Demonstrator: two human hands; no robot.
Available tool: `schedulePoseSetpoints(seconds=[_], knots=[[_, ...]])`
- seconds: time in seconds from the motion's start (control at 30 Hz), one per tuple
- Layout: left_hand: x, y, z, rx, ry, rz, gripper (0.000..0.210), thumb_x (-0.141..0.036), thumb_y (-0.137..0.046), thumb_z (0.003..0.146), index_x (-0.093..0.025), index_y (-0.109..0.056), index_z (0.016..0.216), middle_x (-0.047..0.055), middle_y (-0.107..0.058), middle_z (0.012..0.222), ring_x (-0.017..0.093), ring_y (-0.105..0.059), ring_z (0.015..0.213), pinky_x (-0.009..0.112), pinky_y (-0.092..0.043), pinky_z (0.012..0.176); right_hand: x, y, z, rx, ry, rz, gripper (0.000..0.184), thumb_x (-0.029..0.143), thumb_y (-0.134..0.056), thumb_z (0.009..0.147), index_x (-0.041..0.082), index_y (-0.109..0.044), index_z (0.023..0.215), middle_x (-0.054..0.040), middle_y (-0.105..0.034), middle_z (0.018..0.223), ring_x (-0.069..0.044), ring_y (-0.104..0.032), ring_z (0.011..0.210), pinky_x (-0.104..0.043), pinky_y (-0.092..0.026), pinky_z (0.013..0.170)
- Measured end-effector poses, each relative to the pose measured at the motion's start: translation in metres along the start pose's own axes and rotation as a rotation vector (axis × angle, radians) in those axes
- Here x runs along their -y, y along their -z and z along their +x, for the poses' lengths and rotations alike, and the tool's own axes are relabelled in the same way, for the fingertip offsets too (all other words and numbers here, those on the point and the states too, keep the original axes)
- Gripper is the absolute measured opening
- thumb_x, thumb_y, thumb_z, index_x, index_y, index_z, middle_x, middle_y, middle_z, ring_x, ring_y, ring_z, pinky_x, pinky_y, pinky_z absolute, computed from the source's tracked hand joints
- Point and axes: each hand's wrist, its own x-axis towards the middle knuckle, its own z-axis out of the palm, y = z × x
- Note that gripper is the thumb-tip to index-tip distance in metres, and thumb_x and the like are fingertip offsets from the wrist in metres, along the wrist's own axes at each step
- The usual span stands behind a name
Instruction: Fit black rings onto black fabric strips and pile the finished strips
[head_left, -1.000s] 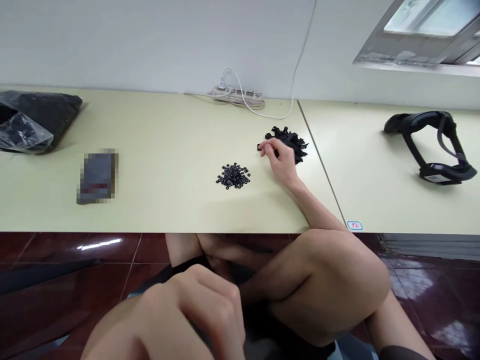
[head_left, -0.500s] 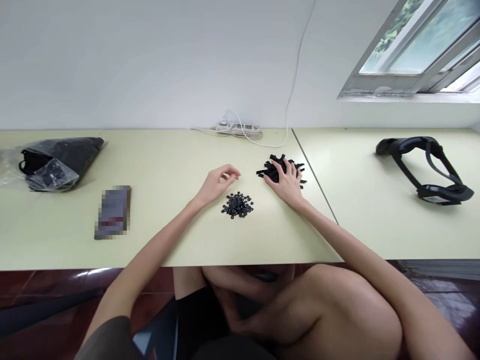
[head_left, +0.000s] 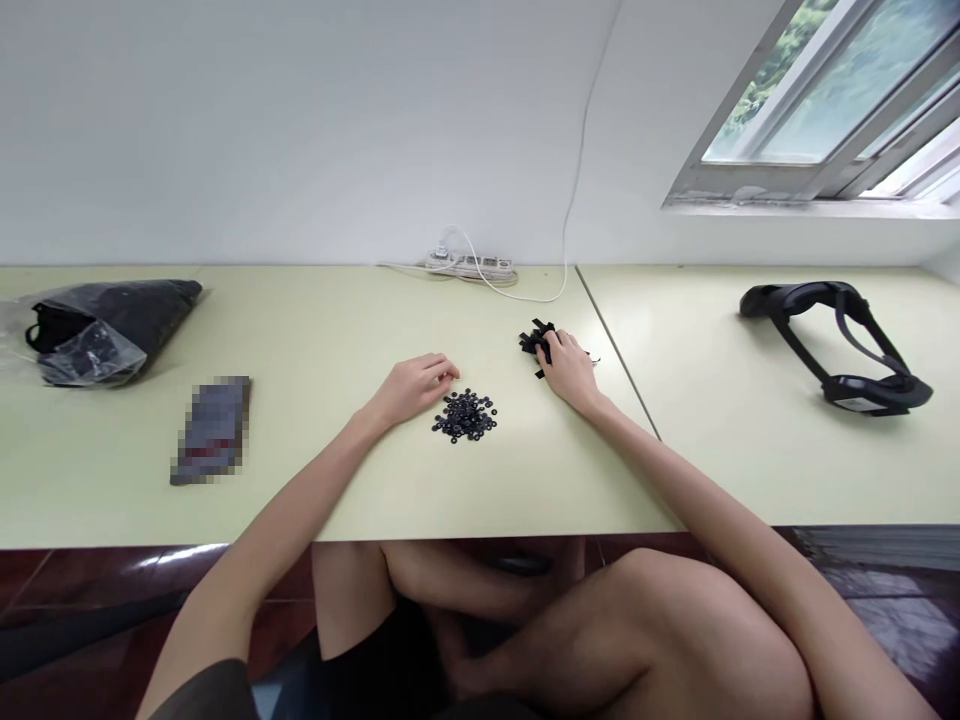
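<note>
My right hand (head_left: 568, 368) bends its fingers over a pile of short black strips (head_left: 536, 340), bunching them under the palm. Strip ends stick out to the left of the fingers, and the rest lie hidden beneath the hand. My left hand (head_left: 417, 387) rests on the table with its fingers curled together; whatever may be between the fingertips is hidden. Just to the right of it, and slightly nearer to me, lies a heap of small black rings (head_left: 466, 416) that look like washers.
A black headset with a strap frame (head_left: 836, 345) lies at the right. On the left are a dark plastic bag (head_left: 120, 330) and a blurred flat packet (head_left: 214, 430). A power strip (head_left: 470, 265) with a white cable sits by the wall. A seam crosses the table (head_left: 337, 330).
My right hand has gone from spread fingers to curled ones, drawing the black strips into a tighter bunch. My left hand has moved down and left, closer to the rings.
</note>
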Motion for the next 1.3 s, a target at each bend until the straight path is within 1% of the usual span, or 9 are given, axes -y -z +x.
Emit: schedulePoseSetpoints(seconds=[0.2,0.47,0.57,0.63,0.7,0.77,0.9,1.1,1.3], knots=[[0.001,-0.002,-0.001,-0.021,-0.03,0.014,0.029,-0.021,-0.049,0.112,-0.023,-0.078,0.11,0.004,-0.085,0.112,0.018,-0.078,0.091,0.032,-0.055,0.079,0.002,0.004,0.005,0.047,-0.107,-0.035,0.035,0.031,-0.037,0.122,0.019,-0.069,0.114,-0.0181,-0.082,0.113,-0.033,-0.075,0.097,-0.037,-0.045,0.075],[0.0,-0.005,-0.001,-0.028,-0.02,-0.017,0.028,-0.023,-0.049,0.113,-0.023,-0.077,0.112,0.005,-0.084,0.115,0.019,-0.078,0.094,0.033,-0.055,0.081,0.005,0.007,0.006,0.034,-0.223,-0.025,0.039,0.03,-0.032,0.122,0.017,-0.067,0.111,-0.0202,-0.082,0.101,-0.032,-0.074,0.082,-0.038,-0.042,0.074],[0.001,-0.004,-0.001,-0.042,-0.003,-0.03,0.027,-0.025,-0.049,0.113,-0.023,-0.077,0.112,0.006,-0.084,0.115,0.02,-0.078,0.093,0.034,-0.055,0.081,0.01,0.007,0.002,-0.024,-0.206,0.009,0.041,0.033,-0.029,0.122,0.019,-0.066,0.115,-0.0209,-0.081,0.111,-0.033,-0.074,0.09,-0.039,-0.048,0.081],[0.001,-0.002,-0.001,-0.053,0.001,-0.038,0.027,-0.025,-0.049,0.112,-0.023,-0.076,0.111,0.006,-0.084,0.115,0.02,-0.078,0.091,0.034,-0.055,0.081,0.013,0.007,0.0,-0.071,-0.171,0.04,0.04,0.033,-0.029,0.12,0.019,-0.067,0.12,-0.0222,-0.079,0.123,-0.035,-0.073,0.106,-0.042,-0.051,0.091],[0.0,-0.001,-0.001,-0.057,-0.001,-0.045,0.027,-0.025,-0.049,0.111,-0.023,-0.076,0.11,0.005,-0.084,0.114,0.02,-0.077,0.089,0.034,-0.055,0.08,0.014,0.007,0.001,-0.099,-0.125,0.074,0.037,0.033,-0.034,0.117,0.019,-0.069,0.123,-0.0224,-0.077,0.132,-0.036,-0.069,0.122,-0.046,-0.052,0.104],[0.0,0.0,-0.001,-0.059,-0.001,-0.048,0.027,-0.025,-0.049,0.111,-0.023,-0.076,0.11,0.005,-0.084,0.114,0.02,-0.077,0.086,0.034,-0.055,0.079,0.011,0.01,0.005,-0.107,-0.099,0.113,0.034,0.033,-0.042,0.112,0.02,-0.071,0.123,-0.0215,-0.077,0.133,-0.038,-0.066,0.128,-0.051,-0.05,0.113],[-0.001,-0.001,0.0,-0.056,0.009,-0.058,0.027,-0.027,-0.049,0.11,-0.024,-0.076,0.109,0.004,-0.084,0.114,0.019,-0.075,0.081,0.034,-0.054,0.077,-0.007,0.02,0.013,-0.145,-0.123,0.194,0.031,0.036,-0.051,0.106,0.021,-0.076,0.116,-0.0198,-0.078,0.13,-0.04,-0.064,0.128,-0.057,-0.048,0.116],[0.001,-0.005,0.002,-0.039,0.032,-0.098,0.027,-0.031,-0.05,0.11,-0.024,-0.076,0.108,0.003,-0.083,0.117,0.018,-0.074,0.079,0.034,-0.054,0.078,-0.033,0.03,0.017,-0.227,-0.2,0.294,0.033,0.041,-0.059,0.102,0.023,-0.08,0.121,-0.0185,-0.071,0.149,-0.042,-0.058,0.14,-0.063,-0.044,0.123],[0.003,-0.006,0.004,-0.037,0.068,-0.113,0.026,-0.032,-0.05,0.11,-0.025,-0.075,0.109,0.003,-0.083,0.118,0.019,-0.074,0.082,0.035,-0.054,0.082,-0.035,0.037,0.02,-0.274,-0.192,0.4,0.028,0.043,-0.066,0.102,0.022,-0.083,0.112,-0.0164,-0.07,0.148,-0.038,-0.057,0.142,-0.054,-0.045,0.126]])
